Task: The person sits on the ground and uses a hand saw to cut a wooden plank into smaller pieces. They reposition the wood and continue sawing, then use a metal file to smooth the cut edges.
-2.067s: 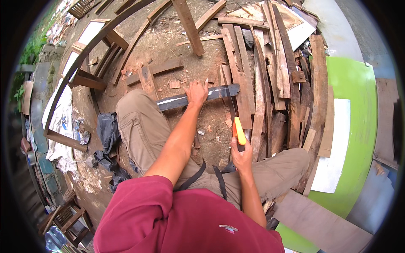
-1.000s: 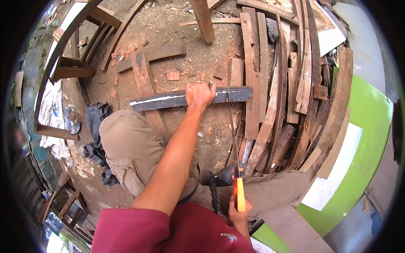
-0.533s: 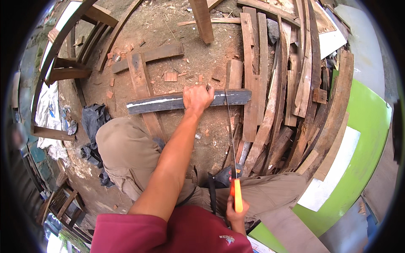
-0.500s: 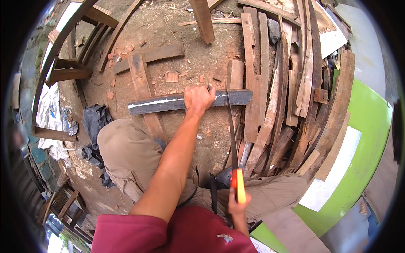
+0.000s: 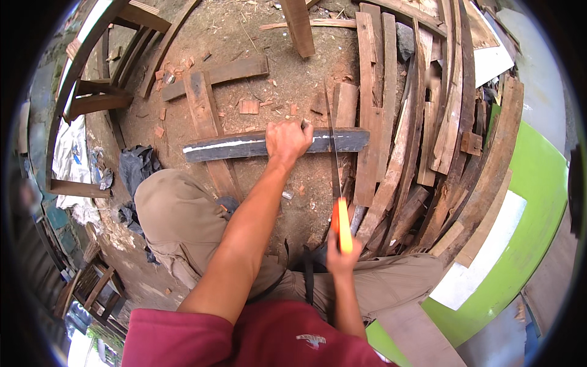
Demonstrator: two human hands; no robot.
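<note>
My left hand (image 5: 288,140) is closed over the middle of a dark grey wooden plank (image 5: 238,147) with a white streak along it. The plank lies crosswise on a brown board (image 5: 202,104) and on wood at its right end. In my right hand (image 5: 342,260) is the orange and yellow handle of a handsaw (image 5: 335,165). Its long blade points away from me and crosses the plank near the right end. The narrow tip shows beyond the plank's far edge. How deep the teeth sit in the wood I cannot tell.
Long wooden boards (image 5: 440,116) are heaped at the right, beside a green panel (image 5: 541,183). A wooden frame (image 5: 92,110) stands at the left, near black plastic (image 5: 136,168). A short beam (image 5: 241,70) and brick-red chips (image 5: 249,107) lie on the dirt ground ahead.
My right hand has pushed the saw forward, away from me, so more of the blade reaches past the plank. The left hand stays on the plank. The view has shifted slightly.
</note>
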